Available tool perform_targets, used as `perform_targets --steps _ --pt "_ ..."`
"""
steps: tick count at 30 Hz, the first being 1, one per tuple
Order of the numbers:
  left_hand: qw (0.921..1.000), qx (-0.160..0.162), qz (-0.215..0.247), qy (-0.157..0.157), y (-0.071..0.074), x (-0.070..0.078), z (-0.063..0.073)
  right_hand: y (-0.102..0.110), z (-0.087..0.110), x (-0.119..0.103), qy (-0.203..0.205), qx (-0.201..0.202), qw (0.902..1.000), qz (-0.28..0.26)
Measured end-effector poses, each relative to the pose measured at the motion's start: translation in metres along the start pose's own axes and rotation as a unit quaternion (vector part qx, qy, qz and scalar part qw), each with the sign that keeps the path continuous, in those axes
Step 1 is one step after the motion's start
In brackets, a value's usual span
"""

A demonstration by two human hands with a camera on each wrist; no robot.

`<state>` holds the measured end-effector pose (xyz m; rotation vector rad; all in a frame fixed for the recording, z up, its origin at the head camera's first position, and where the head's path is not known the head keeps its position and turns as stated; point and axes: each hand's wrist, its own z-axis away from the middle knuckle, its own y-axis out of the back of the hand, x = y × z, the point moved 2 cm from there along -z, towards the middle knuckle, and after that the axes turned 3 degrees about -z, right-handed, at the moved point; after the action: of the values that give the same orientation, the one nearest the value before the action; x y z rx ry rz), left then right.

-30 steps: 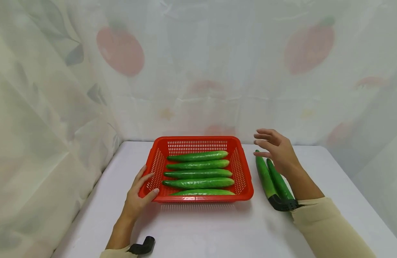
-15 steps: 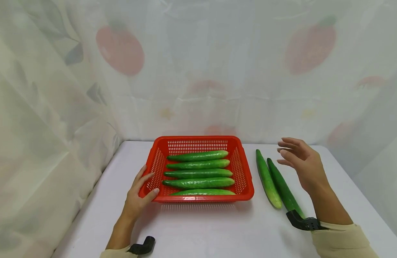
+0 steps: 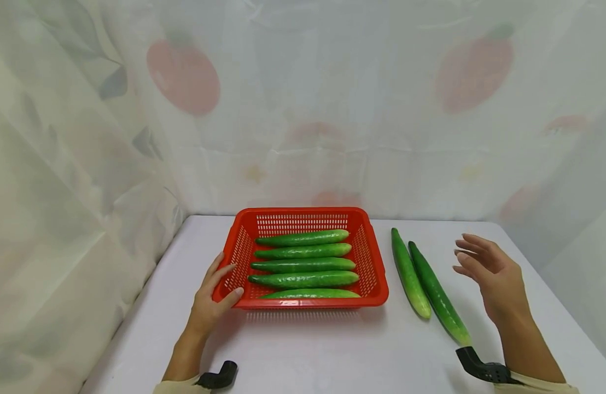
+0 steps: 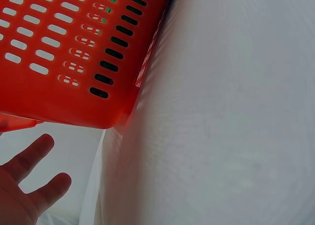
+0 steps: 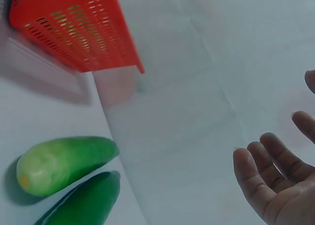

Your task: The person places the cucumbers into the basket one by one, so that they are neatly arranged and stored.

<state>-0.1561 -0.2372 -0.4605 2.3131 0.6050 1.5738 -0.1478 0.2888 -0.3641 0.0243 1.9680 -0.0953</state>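
A red plastic basket (image 3: 313,302) with slotted walls stands on the table, holding several green cucumbers (image 3: 303,280) laid side by side. My left hand (image 3: 208,306) grips its near left corner, thumb and a finger over the rim; in the left wrist view two other fingers (image 4: 51,189) extend below the basket wall. To the right of the basket lie two more cucumbers, a lighter one (image 3: 410,276) and a darker one (image 3: 438,295). My right hand (image 3: 500,279) is raised to the right of this pair, fingers loosely bent and holding nothing.
The table (image 3: 303,355) has a white cover. A pale sheet (image 3: 303,109) printed with fruit hangs behind it, and patterned fabric (image 3: 86,219) borders the left side. Each wrist wears a black camera mount (image 3: 485,369).
My right hand has moved right and toward me, away from above the two loose cucumbers, which now show fully. My left hand, the basket and the cucumbers stay where they were.
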Motion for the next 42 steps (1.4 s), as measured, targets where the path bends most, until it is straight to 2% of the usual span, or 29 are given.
perform_targets --steps 5,8,11,15,17,24,32,38,42 --pt "1.0000 0.001 0.000 0.000 0.000 0.000 0.000 0.008 0.012 0.011 -0.016 0.017 0.9993 0.029" --pt "1.0000 -0.001 0.000 0.002 0.000 0.000 0.001 0.013 0.019 0.020 -0.031 0.026 0.9971 0.065" --pt "1.0000 -0.002 0.001 0.005 0.000 0.000 0.001 0.018 0.026 0.030 -0.045 0.038 0.9886 0.138" --pt "1.0000 -0.003 -0.001 0.007 0.001 0.001 0.001 0.020 0.035 0.043 -0.060 0.050 0.9792 0.187" --pt "0.9999 -0.004 -0.002 0.009 0.001 0.001 0.001 0.021 0.039 0.049 -0.071 0.056 0.9789 0.183" --pt "0.9999 -0.005 -0.001 0.009 0.001 0.000 0.001 0.023 0.050 0.068 -0.104 0.066 0.9644 0.234" --pt "1.0000 -0.003 0.003 0.002 0.001 -0.001 0.001 0.027 0.060 0.087 -0.130 0.057 0.9671 0.211" --pt "0.9999 -0.005 0.012 -0.001 0.000 0.001 0.000 0.030 0.062 0.097 -0.164 0.042 0.9519 0.256" --pt "0.9999 -0.007 0.007 -0.004 0.001 0.004 0.001 0.029 0.063 0.101 -0.170 0.037 0.9493 0.262"
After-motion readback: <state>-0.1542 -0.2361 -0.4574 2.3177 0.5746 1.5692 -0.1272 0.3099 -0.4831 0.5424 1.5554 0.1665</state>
